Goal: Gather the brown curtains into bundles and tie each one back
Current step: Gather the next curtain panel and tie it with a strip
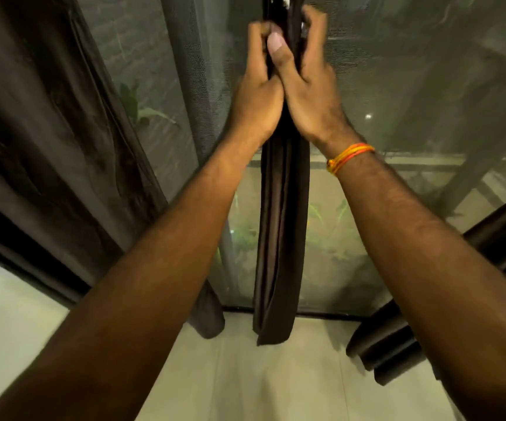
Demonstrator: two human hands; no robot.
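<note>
A narrow bundle of dark brown curtain (pixel 280 238) hangs straight down the middle of the view, its lower end just above the floor. My left hand (pixel 256 86) and my right hand (pixel 309 86) are both clenched around the bundle near the top of the frame, pressed against each other. My right thumb lies along the fabric. An orange thread band (pixel 349 156) circles my right wrist. A small white piece shows at the very top of the bundle; what it is I cannot tell.
A wide brown curtain (pixel 48 141) hangs loose on the left. Another dark bundle (pixel 394 344) rests at the lower right. Behind is a mesh window screen (pixel 397 71) with plants outside. Pale floor tiles (pixel 245 384) lie below.
</note>
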